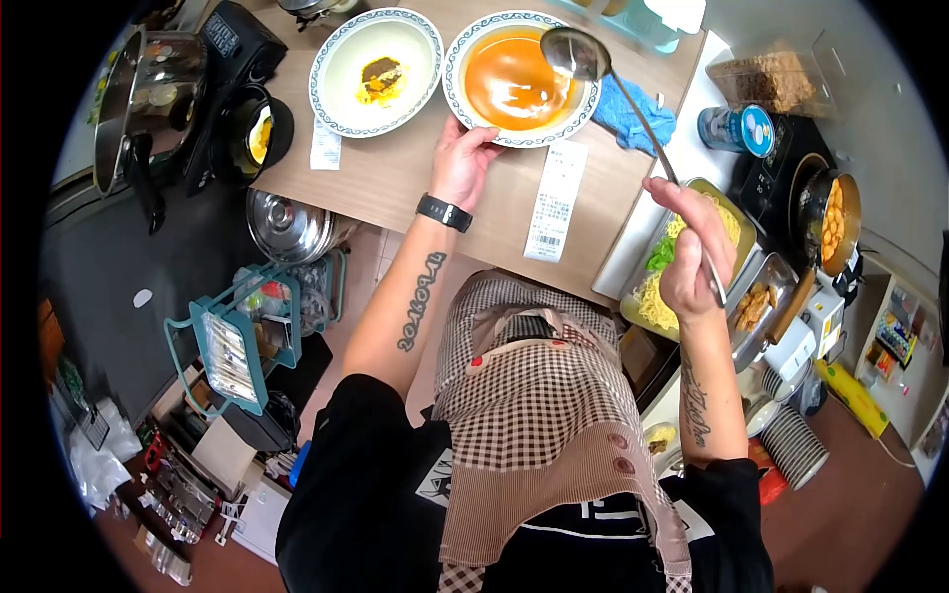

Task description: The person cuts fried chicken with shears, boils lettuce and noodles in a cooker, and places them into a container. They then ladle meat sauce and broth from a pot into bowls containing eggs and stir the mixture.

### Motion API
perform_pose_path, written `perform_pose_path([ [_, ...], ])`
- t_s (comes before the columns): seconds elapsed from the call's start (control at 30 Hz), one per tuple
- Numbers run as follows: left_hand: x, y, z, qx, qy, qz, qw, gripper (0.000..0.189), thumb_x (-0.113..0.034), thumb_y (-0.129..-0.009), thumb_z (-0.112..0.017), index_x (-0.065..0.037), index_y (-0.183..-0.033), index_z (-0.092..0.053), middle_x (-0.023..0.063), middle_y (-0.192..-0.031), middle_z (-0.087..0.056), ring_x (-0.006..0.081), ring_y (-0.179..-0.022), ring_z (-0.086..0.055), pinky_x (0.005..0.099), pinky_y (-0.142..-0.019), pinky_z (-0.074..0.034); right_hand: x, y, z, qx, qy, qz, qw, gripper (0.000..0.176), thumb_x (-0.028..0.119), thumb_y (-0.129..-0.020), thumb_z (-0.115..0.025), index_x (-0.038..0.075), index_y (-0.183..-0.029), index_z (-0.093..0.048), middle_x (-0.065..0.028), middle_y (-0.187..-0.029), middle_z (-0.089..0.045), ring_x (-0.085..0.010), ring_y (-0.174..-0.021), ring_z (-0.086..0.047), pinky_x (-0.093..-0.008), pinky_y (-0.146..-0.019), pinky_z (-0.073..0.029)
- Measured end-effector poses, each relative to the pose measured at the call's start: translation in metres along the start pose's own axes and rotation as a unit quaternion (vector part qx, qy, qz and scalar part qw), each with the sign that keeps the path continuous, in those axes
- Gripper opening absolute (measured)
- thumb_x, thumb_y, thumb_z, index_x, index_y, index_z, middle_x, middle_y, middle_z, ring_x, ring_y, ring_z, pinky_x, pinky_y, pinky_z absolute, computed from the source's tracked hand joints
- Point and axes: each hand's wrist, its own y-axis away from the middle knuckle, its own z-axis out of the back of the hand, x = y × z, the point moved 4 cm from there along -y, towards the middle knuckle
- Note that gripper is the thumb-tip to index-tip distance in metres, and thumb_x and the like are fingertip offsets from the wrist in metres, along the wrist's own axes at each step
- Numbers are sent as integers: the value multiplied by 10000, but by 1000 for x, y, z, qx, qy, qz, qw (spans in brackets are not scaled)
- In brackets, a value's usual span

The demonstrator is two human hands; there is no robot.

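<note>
My left hand (465,163) grips the near rim of a patterned bowl (591,107) on the wooden table, thumb on top of the rim. Orange soup (514,79) fills the middle of this bowl. My right hand (697,247) is closed around the handle of a metal ladle (576,53), its head over the bowl's right edge. To the left, a matching bowl (336,59) holds dark and yellow seasoning (380,81).
A printed receipt (556,203) lies at the table's near edge, and another slip (325,145) sits left. A blue cloth (638,114) is beside the soup bowl. Noodles and greens fill a metal tray (746,222). A pan (838,222) of food stands far right; a pot (138,109) is left.
</note>
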Motion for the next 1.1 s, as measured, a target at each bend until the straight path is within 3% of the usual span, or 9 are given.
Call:
perform_pose_path([
  [0.1, 0, 3, 0, 16, -17, -8, 1000, 562, -88, -891, -639, -29, -1377, -360, 160, -1288, -521, 263, -1113, -580, 426, -960, -500, 9, 0, -10, 23, 62, 28, 997, 329, -88, -825, -473, -62, -1116, -624, -231, -1053, -666, -333, -923, -677, -350, -796, -543],
  [0.27, -19, 16, 53, -99, 19, -37, 994, 717, -368, -917, -655, -39, -1412, -254, 208, -1349, -420, 345, -1151, -547, 437, -988, -481, 8, 4, -18, 5, 44, -3, 999, 350, -148, -776, -484, -62, -1086, -621, -213, -1035, -670, -339, -909, -675, -345, -758, -546],
  [0.33, -39, 17, 70, -132, 63, -82, 986, 663, -331, -929, -636, -47, -1398, -263, 186, -1315, -444, 356, -1174, -533, 449, -999, -479, 1, 14, -18, -15, 16, -30, 999, 296, -56, -840, -466, -62, -1088, -627, -208, -1023, -676, -310, -903, -678, -347, -784, -538],
  [0.43, -60, 4, 79, -179, 74, -161, 968, 429, -203, -960, -532, -58, -1354, -442, 165, -1314, -507, 352, -1188, -553, 480, -1005, -483, -11, 27, -24, -56, -64, -127, 988, 313, 100, -950, -408, -66, -1096, -629, -195, -1032, -687, -262, -937, -675, -343, -855, -524],
  [0.63, -75, -8, 74, -180, 91, -168, 965, 616, 51, -840, -488, -121, -1418, -360, 131, -1362, -483, 328, -1192, -547, 481, -974, -496, 0, 38, -19, -113, -153, -219, 957, 366, 200, -1039, -339, -65, -1194, -537, -225, -1118, -647, -348, -1047, -653, -439, -927, -525],
  [0.77, -77, 13, 72, -164, 105, -164, 967, 653, 55, -831, -487, -146, -1430, -320, 114, -1371, -447, 317, -1232, -493, 484, -1030, -445, 6, 43, -12, -125, -205, -196, 951, 368, 200, -1042, -330, -62, -1213, -525, -242, -1105, -647, -349, -1036, -659, -427, -939, -518],
  [0.87, -79, 43, 68, -144, 80, -171, 971, 650, 24, -838, -496, -155, -1434, -307, 98, -1379, -443, 284, -1234, -484, 476, -1038, -420, -5, 44, -17, -124, -192, -266, 937, 357, 168, -1040, -319, -73, -1218, -513, -247, -1093, -648, -344, -1026, -662, -413, -926, -526],
  [1.0, -81, 87, 52, -129, 67, -167, 975, 678, 3, -833, -542, -122, -1444, -275, 83, -1377, -449, 226, -1229, -474, 445, -1027, -413, -17, 51, -2, -210, -304, -348, 862, 381, 176, -1047, -286, -85, -1239, -486, -260, -1069, -645, -335, -1004, -667, -382, -921, -535],
  [1.1, -70, 116, 33, -114, 75, -161, 977, 648, -6, -856, -553, -106, -1441, -293, 91, -1382, -458, 227, -1241, -477, 434, -1032, -421, -30, 67, 30, -253, -340, -337, 841, 405, 229, -1048, -331, -78, -1259, -491, -205, -1035, -661, -262, -952, -666, -328, -895, -529],
])
